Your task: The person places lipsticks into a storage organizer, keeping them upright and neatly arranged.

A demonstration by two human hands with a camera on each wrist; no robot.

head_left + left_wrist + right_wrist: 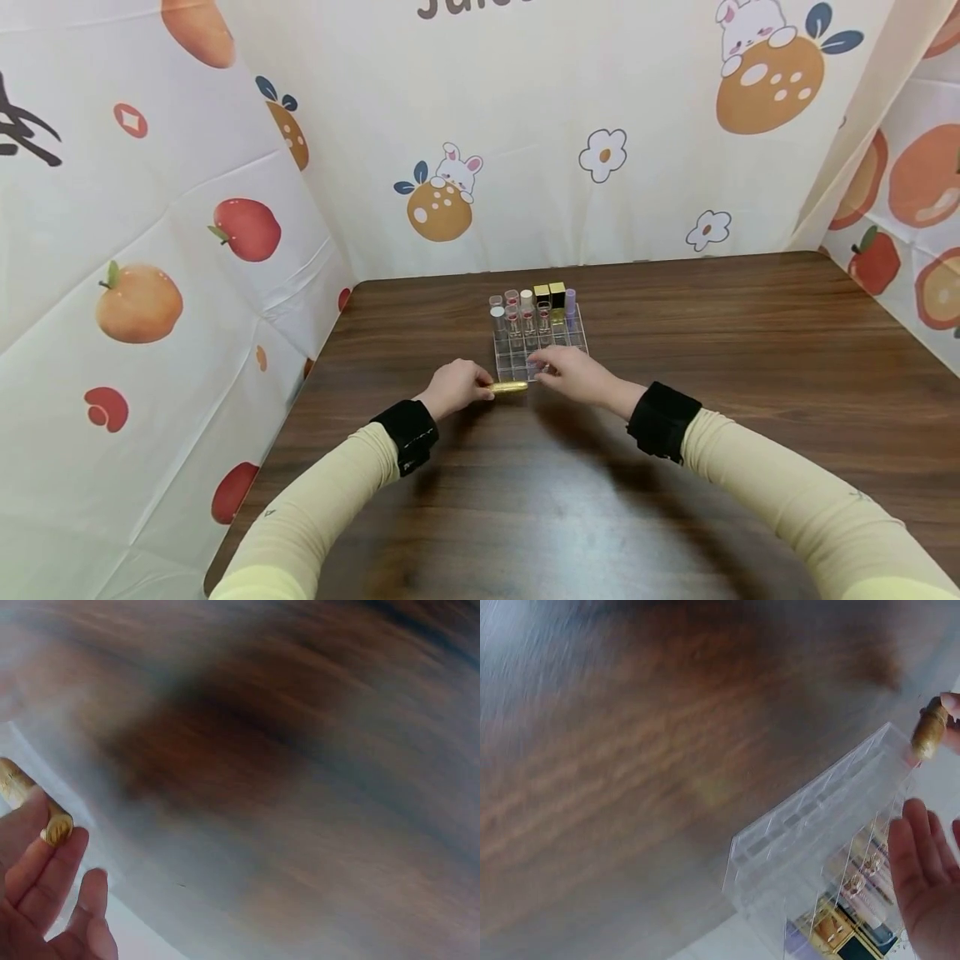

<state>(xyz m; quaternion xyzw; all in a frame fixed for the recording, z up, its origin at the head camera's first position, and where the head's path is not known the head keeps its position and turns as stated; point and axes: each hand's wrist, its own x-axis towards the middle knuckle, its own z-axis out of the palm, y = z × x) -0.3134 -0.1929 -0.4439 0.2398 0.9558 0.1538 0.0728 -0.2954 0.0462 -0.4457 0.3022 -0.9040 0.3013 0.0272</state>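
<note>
My left hand (455, 388) pinches a gold lipstick tube (511, 387) by one end, just in front of a clear acrylic lipstick organizer (505, 363). In the left wrist view the tube's round, embossed end (59, 831) shows between thumb and fingers. My right hand (579, 375) is over the organizer's front right part, holding nothing. From the right wrist, its fingers (919, 840) look extended beside the organizer's clear wall (780, 825), apart from the gold tube (928, 731).
Lipsticks fill the organizer's back rows: clear-capped ones (513, 321), two black-and-gold boxy ones (557, 296) and a purple tube (571, 302) at the right end. The brown wooden table (712, 333) meets fruit-printed cloth (525, 217) behind and at both sides.
</note>
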